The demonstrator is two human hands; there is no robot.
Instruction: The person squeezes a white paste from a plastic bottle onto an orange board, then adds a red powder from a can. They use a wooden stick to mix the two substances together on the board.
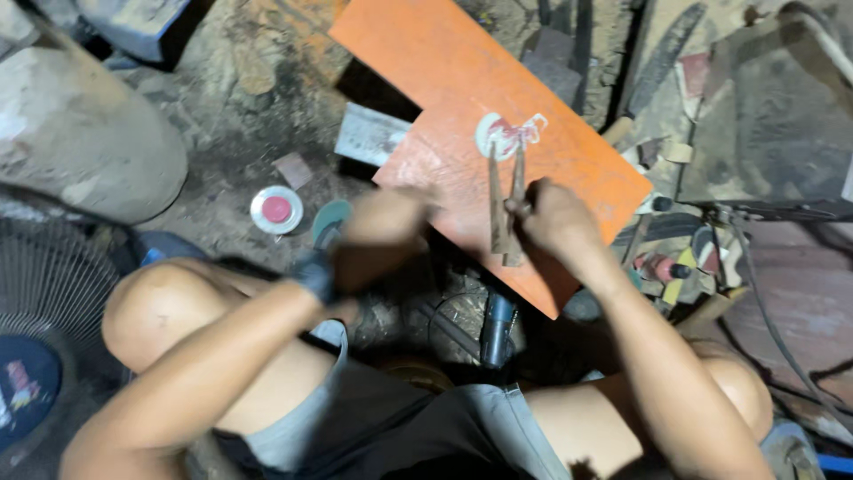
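Two narrow metal strips (503,213) lie side by side on an orange board (444,62). Their far ends reach a smear of white and red paste (506,135). My right hand (558,220) is on the right side of the strips, its fingers pinched on the nearer strip about halfway along. My left hand (391,220), with a black band at the wrist, is blurred over the board's left edge, just left of the strips. Whether it holds anything is not clear. My bare knees frame the bottom of the view.
A round tin lid with a red centre (276,210) and a grey-green disc (330,220) lie on the dirt floor at left. A power tool (498,324) rests between my knees. A fan guard (44,284), a grey boulder-like mass (80,133) and cluttered scrap (684,258) surround the board.
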